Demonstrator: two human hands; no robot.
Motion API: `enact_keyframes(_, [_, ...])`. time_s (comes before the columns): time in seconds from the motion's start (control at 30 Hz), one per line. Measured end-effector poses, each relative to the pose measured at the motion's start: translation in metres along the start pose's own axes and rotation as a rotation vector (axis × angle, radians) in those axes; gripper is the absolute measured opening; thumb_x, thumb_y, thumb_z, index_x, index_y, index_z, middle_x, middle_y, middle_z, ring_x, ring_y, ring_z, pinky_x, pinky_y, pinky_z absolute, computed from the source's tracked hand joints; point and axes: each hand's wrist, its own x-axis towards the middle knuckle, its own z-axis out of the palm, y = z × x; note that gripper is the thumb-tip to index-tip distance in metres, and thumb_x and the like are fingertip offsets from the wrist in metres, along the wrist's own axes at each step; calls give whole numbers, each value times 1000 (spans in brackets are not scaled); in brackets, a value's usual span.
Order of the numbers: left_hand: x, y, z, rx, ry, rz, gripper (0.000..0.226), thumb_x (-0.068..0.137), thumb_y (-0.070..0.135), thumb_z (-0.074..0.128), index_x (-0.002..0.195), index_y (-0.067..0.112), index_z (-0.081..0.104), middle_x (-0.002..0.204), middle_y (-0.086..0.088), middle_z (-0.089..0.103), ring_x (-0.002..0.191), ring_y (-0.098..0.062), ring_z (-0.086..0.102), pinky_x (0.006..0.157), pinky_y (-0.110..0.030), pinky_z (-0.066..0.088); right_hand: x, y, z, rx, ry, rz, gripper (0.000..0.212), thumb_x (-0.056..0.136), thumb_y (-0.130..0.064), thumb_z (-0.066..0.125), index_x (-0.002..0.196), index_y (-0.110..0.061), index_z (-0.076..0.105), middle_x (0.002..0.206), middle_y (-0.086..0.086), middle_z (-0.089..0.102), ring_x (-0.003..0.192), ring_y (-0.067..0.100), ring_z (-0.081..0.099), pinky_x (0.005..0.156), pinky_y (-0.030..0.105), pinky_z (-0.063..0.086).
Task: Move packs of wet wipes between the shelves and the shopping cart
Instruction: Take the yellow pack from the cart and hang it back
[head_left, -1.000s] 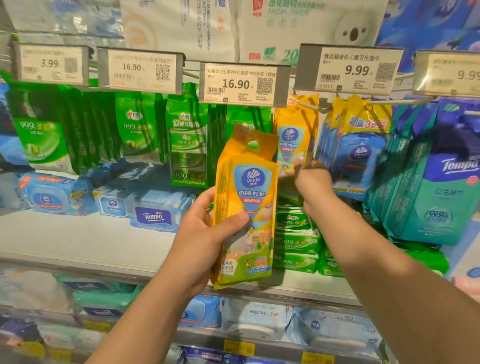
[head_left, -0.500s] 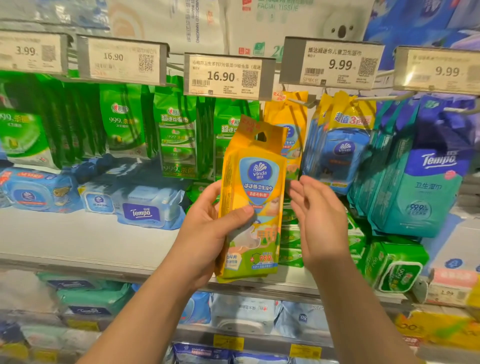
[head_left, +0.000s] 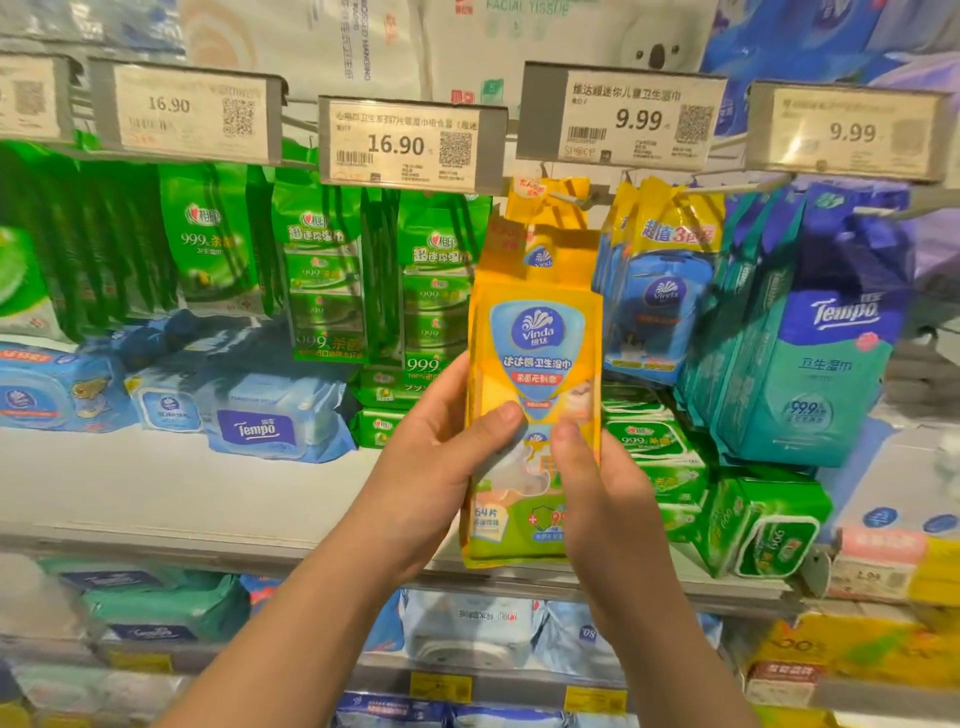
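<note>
Head view: I hold the yellow Vinda wipes pack (head_left: 535, 395) upright in front of the shelf (head_left: 208, 493), above its front edge and just below the hook (head_left: 566, 197) carrying the same yellow packs. My left hand (head_left: 436, 467) grips its left side, thumb across the front; my right hand (head_left: 597, 493) grips the right side likewise, fingers curled behind. No cart is visible. To hang it well, I should keep it upright and align the header hole with the hook tip.
</note>
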Motion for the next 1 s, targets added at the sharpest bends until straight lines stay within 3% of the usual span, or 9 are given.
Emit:
enact_keyframes(0.1, [-5, -3, 1, 119, -3, 60, 75, 89, 25, 71, 156, 31, 38, 137, 9, 67, 128, -14, 63, 102, -34, 55, -2, -5, -4, -40, 76, -51, 38, 85, -62, 51, 96, -30, 69, 84, -7, 75, 74, 15, 69, 71, 44, 56])
enact_keyframes(0.17, [-11, -5, 3, 144, -11, 110, 78, 92, 23, 73, 158, 31, 34, 138, 13, 66, 128, -9, 63, 95, -25, 55, -4, -8, -7, -49, 91, -50, 39, 89, -59, 52, 94, -24, 68, 80, -7, 74, 68, 13, 67, 64, 38, 52])
enact_keyframes(0.3, [-21, -9, 6, 145, 3, 200, 75, 91, 15, 71, 156, 31, 36, 136, 10, 68, 115, -4, 67, 84, -17, 54, -14, -11, -8, -54, 64, -114, 51, 80, -68, 49, 95, -24, 68, 75, 1, 71, 58, 17, 62, 53, 36, 53])
enact_keyframes(0.4, [-23, -10, 6, 158, 0, 260, 77, 91, 18, 70, 158, 27, 33, 143, 8, 63, 129, -11, 62, 95, -20, 52, -18, -14, -8, -39, 77, -170, 54, 74, -71, 50, 90, -23, 69, 63, -4, 65, 50, 6, 52, 47, 16, 42])
enact_keyframes(0.47, [-20, -8, 6, 152, -5, 265, 80, 90, 20, 71, 158, 26, 31, 145, 7, 61, 133, -14, 59, 100, -25, 51, -17, -19, -9, -27, 90, -170, 50, 76, -67, 55, 87, -20, 69, 60, -6, 63, 48, 3, 51, 45, 12, 39])
enact_keyframes(0.53, [-13, -4, 7, 147, -23, 262, 80, 90, 22, 71, 159, 26, 30, 147, 5, 60, 135, -17, 58, 108, -33, 50, -13, -24, -11, -30, 97, -149, 47, 81, -62, 52, 88, -19, 69, 67, -4, 70, 52, 7, 58, 45, 17, 44])
enact_keyframes(0.67, [3, 4, 9, 173, -47, 253, 78, 93, 18, 67, 160, 24, 29, 145, 4, 62, 133, -20, 59, 112, -45, 47, 1, -32, -12, -96, 125, -128, 47, 82, -64, 45, 95, -27, 70, 84, -12, 75, 72, 8, 68, 66, 36, 54])
enact_keyframes(0.8, [13, 6, 11, 165, -45, 235, 78, 91, 16, 66, 160, 23, 30, 141, 4, 65, 130, -20, 62, 111, -46, 47, 13, -31, -12, -91, 146, -128, 49, 78, -71, 46, 100, -35, 70, 91, -13, 76, 85, 13, 71, 85, 47, 56])
enact_keyframes(1.0, [20, 0, 6, 207, -36, 198, 81, 90, 26, 73, 160, 26, 31, 139, 5, 66, 129, -18, 63, 108, -44, 48, 20, -24, -11, -15, 122, -90, 44, 83, -65, 51, 103, -33, 72, 94, -8, 79, 87, 20, 75, 86, 54, 58])
